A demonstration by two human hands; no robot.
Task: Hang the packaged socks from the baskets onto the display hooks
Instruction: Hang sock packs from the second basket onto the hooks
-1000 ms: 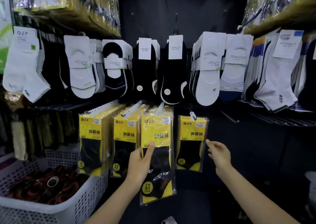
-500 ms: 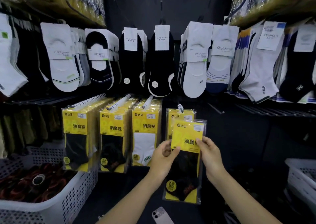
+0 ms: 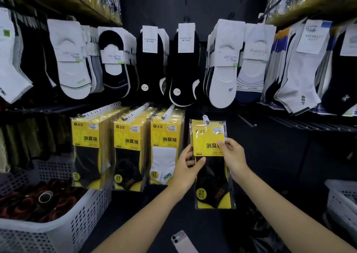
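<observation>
- The yellow-carded sock packet (image 3: 205, 142) is up at the fourth display hook (image 3: 206, 119), top at its tip; threaded or not, I cannot tell
- I judge it light, the clear sleeve slippery and floppy, so the stiff card is where to hold
- My left hand (image 3: 188, 168) pinches its left edge, my right hand (image 3: 232, 156) the card's right edge
- A white basket (image 3: 87, 210) sits lower left

Dim, even indoor light; glare on plastic wrappers; wide-angle bending and blur toward the edges.
</observation>
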